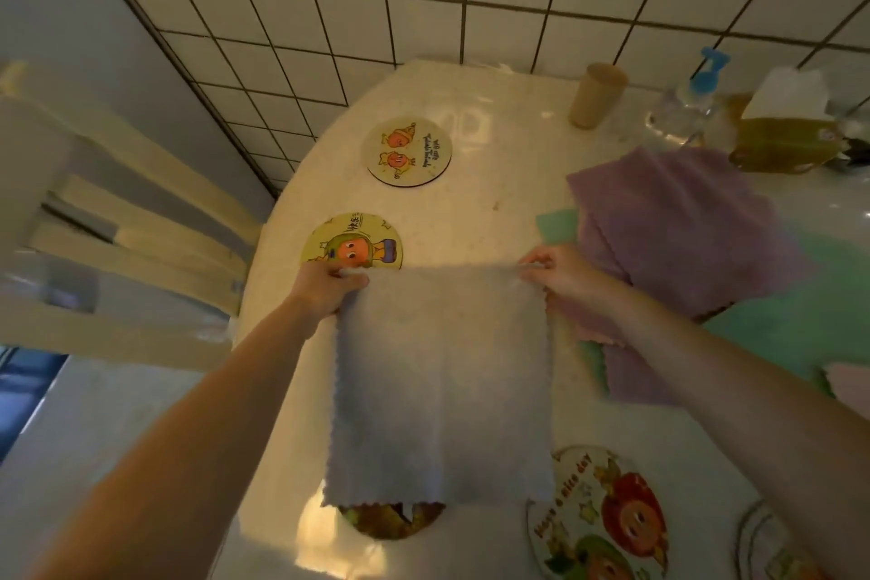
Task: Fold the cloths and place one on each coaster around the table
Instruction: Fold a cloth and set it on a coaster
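Grey cloth (442,386) hangs spread over the worktop (494,203); our left hand (325,290) and right hand (560,276) pinch its top corners. If one corner slips, our fold goes crooked. Farther off, purple cloths (678,226) wait.

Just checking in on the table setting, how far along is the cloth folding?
Done: nothing visible; the two far coasters are bare. In hand: the left hand and right hand hold a grey cloth spread, unfolded. Left: folding it, plus the purple cloths piled at right.
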`<state>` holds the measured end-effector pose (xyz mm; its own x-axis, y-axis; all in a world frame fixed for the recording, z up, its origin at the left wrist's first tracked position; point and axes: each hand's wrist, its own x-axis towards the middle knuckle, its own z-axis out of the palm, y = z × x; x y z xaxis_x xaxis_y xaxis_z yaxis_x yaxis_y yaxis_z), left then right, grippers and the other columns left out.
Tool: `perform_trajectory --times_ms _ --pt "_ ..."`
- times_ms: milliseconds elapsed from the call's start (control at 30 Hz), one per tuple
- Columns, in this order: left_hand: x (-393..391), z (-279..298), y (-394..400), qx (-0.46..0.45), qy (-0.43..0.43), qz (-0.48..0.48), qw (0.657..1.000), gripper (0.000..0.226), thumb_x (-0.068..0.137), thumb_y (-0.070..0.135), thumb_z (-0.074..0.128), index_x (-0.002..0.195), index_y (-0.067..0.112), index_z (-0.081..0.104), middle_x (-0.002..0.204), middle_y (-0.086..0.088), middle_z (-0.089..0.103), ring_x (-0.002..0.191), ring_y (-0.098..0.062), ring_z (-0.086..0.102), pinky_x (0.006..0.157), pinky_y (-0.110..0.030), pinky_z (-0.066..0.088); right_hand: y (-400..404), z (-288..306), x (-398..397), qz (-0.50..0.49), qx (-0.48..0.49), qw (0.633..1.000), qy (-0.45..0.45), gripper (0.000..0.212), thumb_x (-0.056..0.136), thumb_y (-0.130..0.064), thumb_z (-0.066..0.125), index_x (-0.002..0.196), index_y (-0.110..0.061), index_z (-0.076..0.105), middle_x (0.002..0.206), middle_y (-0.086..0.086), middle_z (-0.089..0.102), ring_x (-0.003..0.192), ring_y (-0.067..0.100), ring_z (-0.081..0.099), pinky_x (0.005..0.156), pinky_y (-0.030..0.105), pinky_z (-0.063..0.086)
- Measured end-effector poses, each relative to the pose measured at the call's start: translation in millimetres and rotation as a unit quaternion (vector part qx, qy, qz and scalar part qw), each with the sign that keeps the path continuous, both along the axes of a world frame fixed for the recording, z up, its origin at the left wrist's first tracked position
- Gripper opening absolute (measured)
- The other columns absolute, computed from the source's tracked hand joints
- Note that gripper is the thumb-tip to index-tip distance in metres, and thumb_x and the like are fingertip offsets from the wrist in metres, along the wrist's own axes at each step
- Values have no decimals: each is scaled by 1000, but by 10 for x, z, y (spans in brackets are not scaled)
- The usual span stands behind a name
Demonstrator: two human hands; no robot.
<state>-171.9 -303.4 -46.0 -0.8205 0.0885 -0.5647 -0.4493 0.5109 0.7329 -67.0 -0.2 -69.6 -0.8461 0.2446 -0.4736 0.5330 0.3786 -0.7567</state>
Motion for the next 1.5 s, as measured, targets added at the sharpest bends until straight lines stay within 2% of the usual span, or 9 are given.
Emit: perform_trajectory --times_ms 233,400,500,600,767,933,1067,1367,1500 --pt "-216 -307 73 -170 116 -65 977 6 84 20 69 88 15 69 95 -5 64 87 -23 55 80 -33 48 47 -262 -227 -21 98 995 23 5 89 -7 60 91 -4 63 94 18 66 78 26 61 71 44 55" --pt "68 -432 -60 -269 259 -116 920 29 90 21 56 119 16 59 117 -9 59 104 -31 54 79 -37 46 -77 -161 -7 43 246 964 92 24 89 -2 53 113 -5 57 115 14 57 102 27 57 88 38 48" --pt "548 -422 -203 -211 342 -251 881 36 88 18 59 123 13 57 121 -9 57 111 -29 50 90 -40 46 -367 -13 415 116 282 938 167 25 88 2 52 112 -4 57 116 13 55 106 27 53 88 34 43" --pt "1133 -437 -443 -129 411 -420 799 33 90 26 50 118 12 61 113 -6 60 103 -26 55 88 -34 47 -773 37 1088 203 263 924 190 19 92 -13 49 105 -9 62 109 4 58 97 20 58 80 30 49" --pt "1771 -618 -787 -92 393 -541 738 36 93 33 54 125 19 60 130 4 57 123 -16 51 103 -31 44 -1079 -124 1941 320 311 870 211 21 91 -25 48 94 -13 66 97 0 60 88 13 56 78 18 44" --pt "1885 -606 -1058 -104 398 -532 740 34 81 32 55 109 19 68 122 4 62 119 -14 49 95 -29 48 -967 -326 2301 351 379 831 206 22 91 -28 50 97 -14 65 103 1 61 94 17 58 77 27 51" --pt "1897 -570 -1245 -113 401 -519 746 31 81 31 51 104 19 69 117 3 64 113 -15 56 88 -26 52 -848 -333 2376 345 404 825 193 25 79 -24 73 101 -13 65 105 2 62 95 18 60 76 28 53" --pt "1806 -541 -1284 -145 418 -521 730 30 82 27 47 89 14 73 97 -1 66 87 -15 62 73 -25 55 -787 -443 2298 330 398 837 178 29 75 -8 74 96 -17 56 99 -2 55 87 15 54 70 24 48" --pt "1681 -453 -1211 -120 354 -502 780 17 76 27 48 78 19 63 82 4 61 74 -4 51 67 -20 48 -784 -254 2187 273 325 891 160 6 88 -21 51 90 -19 57 97 -6 54 87 8 52 71 24 50"
